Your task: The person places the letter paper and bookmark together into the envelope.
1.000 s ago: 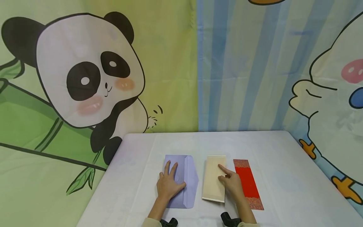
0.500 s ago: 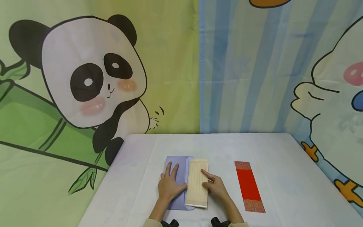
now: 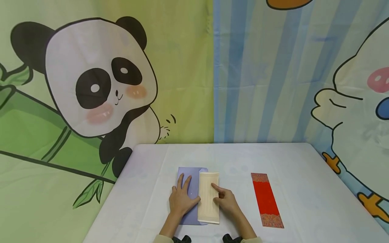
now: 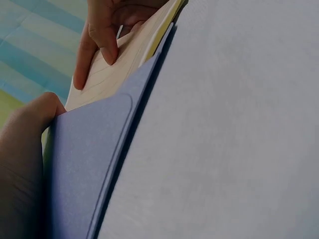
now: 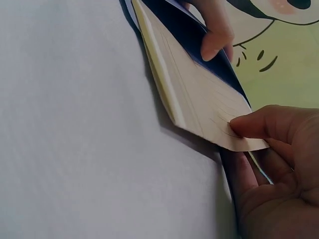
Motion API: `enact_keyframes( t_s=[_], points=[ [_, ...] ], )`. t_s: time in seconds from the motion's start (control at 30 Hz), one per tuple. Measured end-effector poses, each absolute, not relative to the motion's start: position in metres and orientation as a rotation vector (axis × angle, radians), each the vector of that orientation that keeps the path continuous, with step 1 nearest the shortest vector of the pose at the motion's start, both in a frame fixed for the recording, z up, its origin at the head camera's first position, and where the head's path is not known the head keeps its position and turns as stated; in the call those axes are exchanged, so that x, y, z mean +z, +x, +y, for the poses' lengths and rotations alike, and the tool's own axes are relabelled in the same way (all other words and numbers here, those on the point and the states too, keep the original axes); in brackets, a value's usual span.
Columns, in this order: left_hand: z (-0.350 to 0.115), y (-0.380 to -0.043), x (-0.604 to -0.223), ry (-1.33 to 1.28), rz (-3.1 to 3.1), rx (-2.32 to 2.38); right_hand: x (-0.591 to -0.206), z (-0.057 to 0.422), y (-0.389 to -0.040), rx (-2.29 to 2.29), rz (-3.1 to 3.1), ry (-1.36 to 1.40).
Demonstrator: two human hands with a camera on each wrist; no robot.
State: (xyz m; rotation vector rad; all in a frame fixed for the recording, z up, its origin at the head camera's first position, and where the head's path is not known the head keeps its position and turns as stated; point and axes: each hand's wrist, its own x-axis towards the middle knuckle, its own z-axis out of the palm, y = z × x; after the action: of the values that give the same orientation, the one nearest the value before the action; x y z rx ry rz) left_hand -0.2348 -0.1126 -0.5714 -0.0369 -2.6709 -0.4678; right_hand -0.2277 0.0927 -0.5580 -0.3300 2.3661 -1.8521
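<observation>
A lavender envelope [image 3: 194, 189] lies on the table, opening to the right. My left hand [image 3: 182, 200] rests on it with the fingers spread, its thumb at the opening edge. My right hand [image 3: 228, 200] pinches a folded cream lined sheet of paper [image 3: 208, 199] by its right edge. In the right wrist view, the thumb is on top of the paper [image 5: 189, 94] with other fingers below. The paper's left end lies in the mouth of the envelope [image 4: 89, 149], partly hidden by its front panel in the left wrist view.
A long red strip [image 3: 267, 199] with patterned ends lies to the right on the white table [image 3: 231, 157]. Black wrist gear [image 3: 181, 239] shows at the sleeves. Behind the table hangs a cartoon curtain [image 3: 185, 84].
My right hand has carried the folded paper leftward, from beside the envelope over its flap and into its mouth. The left hand has stayed on the envelope. The red strip is now fully uncovered.
</observation>
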Motion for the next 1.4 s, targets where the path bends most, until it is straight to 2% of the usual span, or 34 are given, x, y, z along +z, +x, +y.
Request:
enact_keyframes(
  t_s=[0.37, 0.9, 1.4],
  points=[
    [-0.113, -0.234, -0.572, -0.042, -2.654, -0.46, -0.559, 0.075, -0.231, -1.726, 2.466, -0.534],
    [-0.111, -0.232, -0.571, -0.047, -2.629, -0.443, -0.566, 0.074, -0.235, -1.153, 3.235, -0.809],
    [-0.112, -0.232, -0.571, -0.038, -2.661, -0.437, -0.563, 0.099, -0.233, -1.139, 2.753, -0.803]
  ],
)
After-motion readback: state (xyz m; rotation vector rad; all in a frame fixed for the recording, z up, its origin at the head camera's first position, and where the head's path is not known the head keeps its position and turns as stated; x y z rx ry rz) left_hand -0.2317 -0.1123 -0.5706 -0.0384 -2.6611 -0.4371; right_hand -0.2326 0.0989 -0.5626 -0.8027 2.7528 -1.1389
